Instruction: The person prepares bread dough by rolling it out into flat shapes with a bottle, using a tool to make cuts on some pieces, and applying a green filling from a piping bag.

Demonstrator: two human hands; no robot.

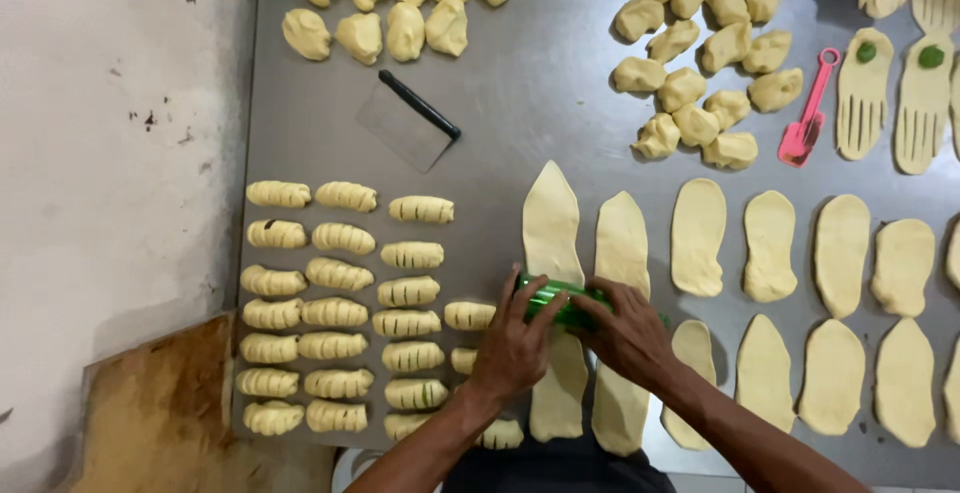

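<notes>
Both hands, left hand (515,343) and right hand (625,328), press palms-down on the green bottle (562,305), lower centre of frame, lying across two long dough strips (552,243) on the steel counter (520,103). Risks: uneven pressure thins one strip; bottle skews sideways onto the rolled pieces (405,325) just left.

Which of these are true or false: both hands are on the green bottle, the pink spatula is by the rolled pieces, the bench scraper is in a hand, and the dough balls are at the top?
1. Both the left hand and right hand press on the green bottle. True.
2. The pink spatula lies among the rolled pieces. False: it lies right of the dough balls.
3. The bench scraper is held. False: it lies on the steel table.
4. Dough balls sit at the top. True.
</notes>
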